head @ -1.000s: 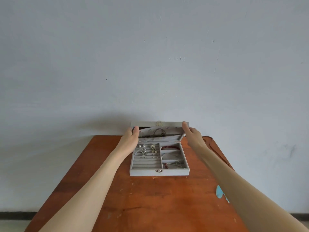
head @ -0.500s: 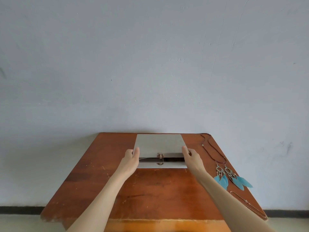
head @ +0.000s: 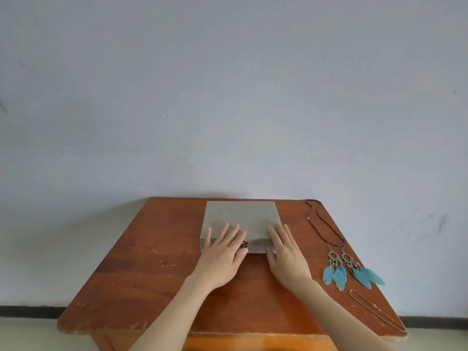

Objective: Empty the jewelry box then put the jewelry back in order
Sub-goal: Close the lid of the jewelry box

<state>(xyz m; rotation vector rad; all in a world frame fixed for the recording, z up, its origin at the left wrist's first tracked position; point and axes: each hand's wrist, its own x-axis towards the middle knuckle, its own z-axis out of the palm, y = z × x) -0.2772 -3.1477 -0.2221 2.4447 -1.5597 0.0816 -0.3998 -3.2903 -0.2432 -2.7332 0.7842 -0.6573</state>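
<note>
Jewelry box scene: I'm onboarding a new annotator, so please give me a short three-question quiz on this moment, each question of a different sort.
1. True or false: the jewelry box has its lid shut.
2. Multiple choice: where do the left hand and right hand lie? A) flat on the box's near edge B) gripping the feather earrings C) off the table
3. Fill in: the feather earrings lie on the box's ____ side, as the person sees it.

Key: 1 true; 2 A; 3 right.
</note>
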